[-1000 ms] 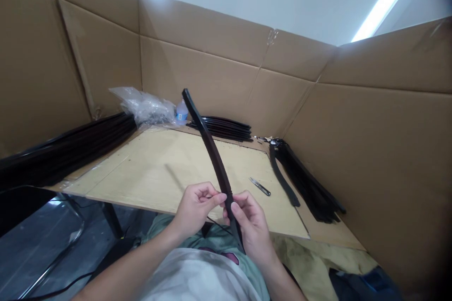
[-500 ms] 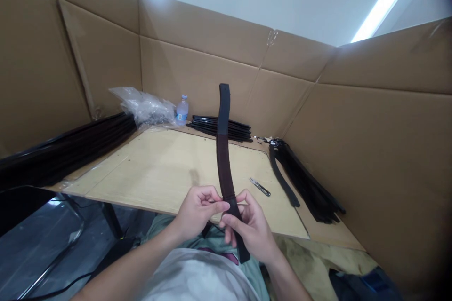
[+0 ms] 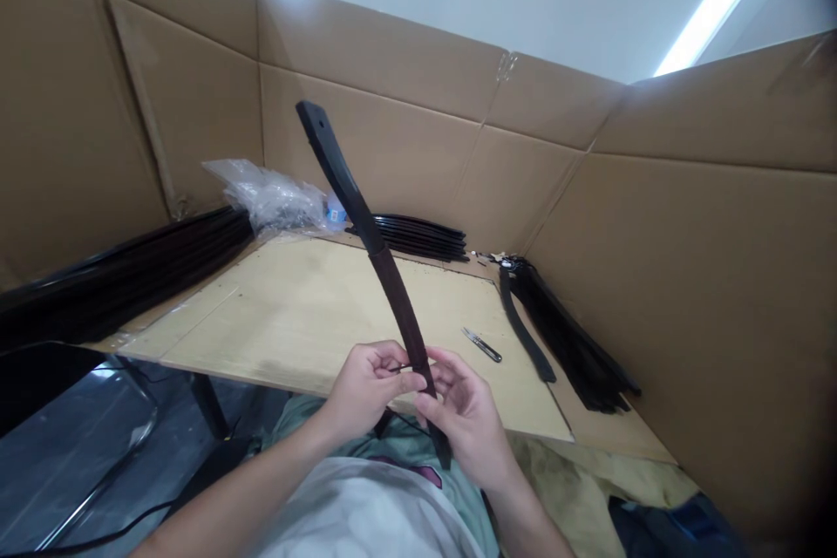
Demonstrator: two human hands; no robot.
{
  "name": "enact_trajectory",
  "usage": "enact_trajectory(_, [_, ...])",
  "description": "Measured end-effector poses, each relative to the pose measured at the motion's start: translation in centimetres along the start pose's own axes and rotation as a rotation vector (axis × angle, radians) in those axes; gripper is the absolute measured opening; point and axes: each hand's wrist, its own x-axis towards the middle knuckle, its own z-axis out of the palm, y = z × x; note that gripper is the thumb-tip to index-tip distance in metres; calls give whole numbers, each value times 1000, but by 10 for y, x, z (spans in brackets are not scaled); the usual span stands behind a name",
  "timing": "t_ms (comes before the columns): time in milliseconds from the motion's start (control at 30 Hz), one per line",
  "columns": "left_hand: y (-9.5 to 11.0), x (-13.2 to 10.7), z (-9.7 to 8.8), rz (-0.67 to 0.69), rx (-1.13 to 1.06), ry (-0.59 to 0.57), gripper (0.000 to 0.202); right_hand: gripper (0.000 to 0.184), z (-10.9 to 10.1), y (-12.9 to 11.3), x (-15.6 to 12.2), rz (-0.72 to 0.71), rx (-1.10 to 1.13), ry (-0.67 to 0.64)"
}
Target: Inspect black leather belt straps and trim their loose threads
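Observation:
A long, curved black strip (image 3: 400, 301) with a dark brown wrapped middle stands tilted up and to the left over the near table edge. A small hole shows near its upper end. My left hand (image 3: 366, 388) is closed in a pinch at the strip's lower part, where the brown wrap ends. A thin dark cord (image 3: 400, 368) runs from its fingers to the strip. My right hand (image 3: 466, 414) grips the strip from the other side, just below; its rear fingers are partly hidden. Thread snips (image 3: 482, 345) lie on the table, right of the strip.
On the right, a single black strip (image 3: 523, 327) lies beside a bundle of black strips (image 3: 568, 336). More black strips (image 3: 425, 237) are stacked at the back, others (image 3: 131, 275) at left. A plastic bag (image 3: 275, 199) and a bottle (image 3: 336, 214) stand near the cardboard wall (image 3: 366, 131).
The strip's upper end has swung left and turned, so its narrow edge shows more. It now partly covers the bottle. Both hands stay nearly in place, the right fingers shifting slightly.

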Motion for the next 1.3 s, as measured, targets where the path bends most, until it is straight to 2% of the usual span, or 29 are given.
enact_trajectory(133, [5, -2, 1, -29, -8, 24, 21, 25, 3, -3, -1, 11, -45, 43])
enact_trajectory(200, [5, -3, 2, -39, 5, 16, 20, 25, 5, -5, -1, 25, -14, 67])
enact_trajectory(300, [5, -4, 3, -70, -18, -74, 19, 29, 5, -6, -2, 41, 33, 45])
enact_trajectory(467, [7, -5, 4, -26, -9, -126, 21, 18, 0, -4, -3, 23, 17, 20])
enact_trajectory(1033, [1, -9, 10, 45, 82, -3, 21, 32, 2, 1, -1, 79, 40, 143])
enact_trajectory(1300, [-7, -5, 6, -6, 7, 7, 22, 30, 6, 1, 1, 148, 216, 125])
